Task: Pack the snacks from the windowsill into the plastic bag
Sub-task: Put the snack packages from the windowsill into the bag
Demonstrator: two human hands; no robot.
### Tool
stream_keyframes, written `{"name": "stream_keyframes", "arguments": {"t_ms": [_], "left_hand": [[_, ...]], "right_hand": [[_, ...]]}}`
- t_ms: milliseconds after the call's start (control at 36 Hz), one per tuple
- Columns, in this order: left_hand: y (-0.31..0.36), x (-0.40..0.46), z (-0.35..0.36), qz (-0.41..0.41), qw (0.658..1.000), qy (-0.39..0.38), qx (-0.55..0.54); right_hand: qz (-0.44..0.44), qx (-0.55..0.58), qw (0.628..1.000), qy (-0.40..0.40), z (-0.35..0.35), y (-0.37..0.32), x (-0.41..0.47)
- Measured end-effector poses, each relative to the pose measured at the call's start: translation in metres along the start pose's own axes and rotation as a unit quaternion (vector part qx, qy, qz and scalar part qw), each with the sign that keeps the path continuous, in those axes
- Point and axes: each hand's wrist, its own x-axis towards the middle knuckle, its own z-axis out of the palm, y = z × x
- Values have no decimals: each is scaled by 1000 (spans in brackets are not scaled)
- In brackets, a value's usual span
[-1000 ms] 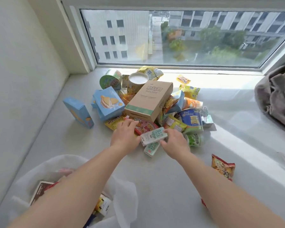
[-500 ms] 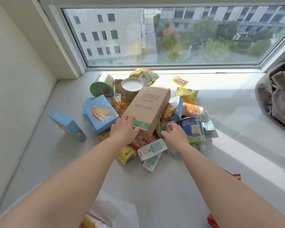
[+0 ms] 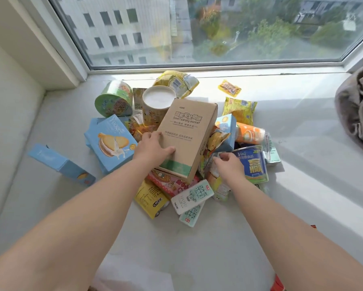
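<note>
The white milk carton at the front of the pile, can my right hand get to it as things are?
Probably yes. The milk carton lies on top at the pile's near edge, uncovered, just short of the right hand, which is pinching a wrapper and would have to let go first.

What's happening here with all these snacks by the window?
A person is sorting through a heap of snacks on the windowsill to pack them into a plastic bag, whose edge shows at the bottom. The left hand lies on the brown cardboard box on top of the heap, thumb across its face. The right hand is pinching a crinkly packet beside the box. Blue biscuit boxes, milk cartons and cups lie around, not yet packed.
</note>
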Motion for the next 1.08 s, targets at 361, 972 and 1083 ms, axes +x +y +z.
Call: {"name": "stream_keyframes", "arguments": {"t_ms": [361, 972, 1083], "left_hand": [[-23, 20, 11, -95, 961, -118, -229], [-51, -9, 22, -106, 789, -61, -602], [-85, -15, 24, -143, 773, 19, -618]], "right_hand": [[66, 94, 993, 4, 11, -20, 33], [25, 125, 992, 6, 14, -6, 15], [21, 194, 981, -11, 20, -1, 10]]}}
